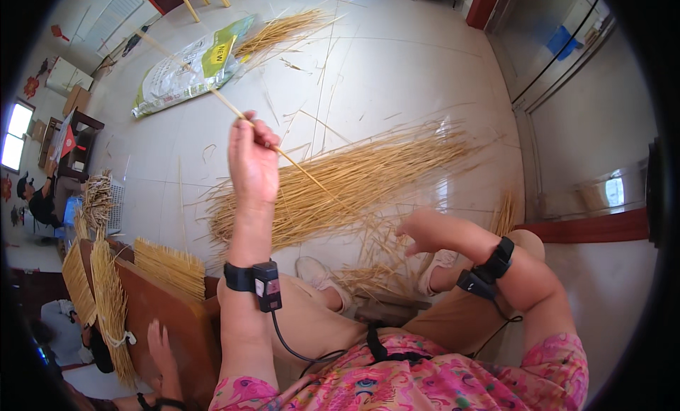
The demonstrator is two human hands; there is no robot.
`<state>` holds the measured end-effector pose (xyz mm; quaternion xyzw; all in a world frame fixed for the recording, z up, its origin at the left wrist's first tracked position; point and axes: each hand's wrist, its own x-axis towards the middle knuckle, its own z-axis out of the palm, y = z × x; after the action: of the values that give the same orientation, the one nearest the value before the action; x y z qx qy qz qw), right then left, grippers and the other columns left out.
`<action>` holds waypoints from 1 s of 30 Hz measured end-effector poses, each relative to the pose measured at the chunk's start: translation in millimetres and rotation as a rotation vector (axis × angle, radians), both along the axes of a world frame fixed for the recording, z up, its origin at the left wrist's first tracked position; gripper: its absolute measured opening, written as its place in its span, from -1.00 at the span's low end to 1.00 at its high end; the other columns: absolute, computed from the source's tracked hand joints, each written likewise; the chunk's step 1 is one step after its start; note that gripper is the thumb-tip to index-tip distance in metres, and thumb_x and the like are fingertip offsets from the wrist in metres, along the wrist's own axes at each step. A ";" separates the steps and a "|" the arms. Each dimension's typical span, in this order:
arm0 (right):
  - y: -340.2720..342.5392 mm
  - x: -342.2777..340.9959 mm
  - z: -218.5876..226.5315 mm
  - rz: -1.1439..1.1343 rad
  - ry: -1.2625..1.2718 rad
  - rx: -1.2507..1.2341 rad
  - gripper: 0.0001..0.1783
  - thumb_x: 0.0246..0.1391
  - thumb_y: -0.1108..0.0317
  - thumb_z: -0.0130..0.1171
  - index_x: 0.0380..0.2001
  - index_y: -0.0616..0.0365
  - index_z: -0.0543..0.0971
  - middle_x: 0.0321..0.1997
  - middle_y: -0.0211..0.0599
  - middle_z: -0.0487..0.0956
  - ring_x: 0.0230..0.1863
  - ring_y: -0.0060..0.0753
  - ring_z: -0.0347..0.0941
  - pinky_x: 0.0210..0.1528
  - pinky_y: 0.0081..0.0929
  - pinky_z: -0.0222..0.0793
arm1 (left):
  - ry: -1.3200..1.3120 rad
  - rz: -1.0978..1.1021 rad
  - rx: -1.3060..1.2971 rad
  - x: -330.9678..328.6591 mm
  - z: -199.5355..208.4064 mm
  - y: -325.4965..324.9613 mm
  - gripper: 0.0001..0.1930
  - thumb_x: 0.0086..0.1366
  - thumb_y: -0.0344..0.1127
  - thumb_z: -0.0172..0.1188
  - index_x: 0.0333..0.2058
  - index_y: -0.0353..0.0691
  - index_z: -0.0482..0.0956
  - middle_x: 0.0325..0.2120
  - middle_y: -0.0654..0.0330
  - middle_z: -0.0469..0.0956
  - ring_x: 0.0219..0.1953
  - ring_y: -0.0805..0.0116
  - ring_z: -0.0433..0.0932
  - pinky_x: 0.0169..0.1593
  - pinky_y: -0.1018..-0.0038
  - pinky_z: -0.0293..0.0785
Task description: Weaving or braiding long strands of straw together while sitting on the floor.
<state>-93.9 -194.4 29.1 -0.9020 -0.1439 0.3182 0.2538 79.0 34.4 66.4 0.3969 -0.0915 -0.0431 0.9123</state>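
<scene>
Left hand (253, 160) raised, pinching one long straw (212, 92).
Right hand (419, 230) blurred over the straw pile (354, 181); its grip unreadable.

A single long straw stalk (212, 92) is being held raised above the floor, pale yellow and thin, slanting from the upper left down to the lower right; its middle is being gripped, and its lower end is running down into the straw pile (340, 184). The pile is being kept loose on the glossy tiled floor, its golden stalks lying mostly parallel and fanning toward the upper right, with frayed ends at the left. A smaller tangled clump of straw (372, 273) is lying nearer, just below the pile, beside the white shoes.
</scene>
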 end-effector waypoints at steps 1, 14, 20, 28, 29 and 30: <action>-3.1 -3.9 -9.0 -0.045 -0.083 -0.037 -0.79 0.02 0.29 0.09 -0.35 0.20 0.54 -0.36 -0.14 0.57 -0.31 -0.12 0.50 -0.26 -0.35 0.42 | 0.024 -0.075 0.032 -6.7 -2.1 -10.0 -0.84 0.35 -0.32 -0.14 -0.21 -0.25 0.33 -0.54 0.30 0.29 -0.50 0.54 0.22 -0.39 0.63 0.24; -28.0 49.4 74.2 -0.842 -0.542 1.131 -0.54 0.03 0.44 0.15 0.01 0.29 0.33 -0.27 -0.34 0.49 -0.34 -0.67 0.43 -0.34 -0.76 0.35 | -0.198 -0.475 0.621 -67.2 -21.0 -81.4 -0.84 0.35 -0.34 -0.14 -0.26 -0.27 0.39 -0.58 0.33 0.32 -0.50 0.62 0.24 -0.38 0.69 0.20; -67.6 51.4 82.3 -1.028 -0.859 1.220 -0.73 0.09 0.45 0.06 -0.14 0.32 0.38 -0.40 -0.27 0.51 -0.45 -0.62 0.46 -0.53 -0.77 0.29 | -0.349 -0.372 0.907 -64.7 -43.3 -72.0 -0.85 0.29 -0.39 -0.06 -0.28 -0.33 0.43 -0.55 0.30 0.41 -0.50 0.59 0.34 -0.38 0.62 0.32; -94.5 43.0 78.7 -1.266 -0.902 1.250 -0.86 0.15 0.40 -0.01 -0.30 0.26 0.42 -0.44 -0.28 0.52 -0.46 -0.60 0.47 -0.52 -0.73 0.33 | -0.426 -0.404 1.074 -56.9 -67.1 -61.3 -0.86 0.27 -0.39 -0.05 -0.27 -0.32 0.43 -0.50 0.29 0.47 -0.49 0.57 0.36 -0.39 0.61 0.31; -96.0 42.8 78.6 -1.270 -0.913 1.211 -0.87 0.15 0.39 0.00 -0.33 0.26 0.42 -0.44 -0.29 0.53 -0.47 -0.60 0.47 -0.54 -0.72 0.33 | -0.445 -0.390 1.059 -56.7 -67.2 -61.0 -0.86 0.27 -0.38 -0.03 -0.27 -0.31 0.44 -0.50 0.29 0.47 -0.50 0.58 0.35 -0.40 0.62 0.30; -96.9 42.7 78.4 -1.273 -0.922 1.173 -0.87 0.15 0.39 0.00 -0.37 0.26 0.43 -0.45 -0.29 0.53 -0.48 -0.60 0.48 -0.55 -0.72 0.33 | -0.438 -0.384 1.063 -57.5 -66.3 -62.0 -0.86 0.27 -0.38 -0.03 -0.27 -0.31 0.44 -0.50 0.29 0.47 -0.50 0.58 0.35 -0.40 0.62 0.30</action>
<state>-51.2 -291.2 107.4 -0.5776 0.1491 -0.3838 0.7049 21.5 -27.6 0.0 0.7744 -0.3130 -0.1642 0.5247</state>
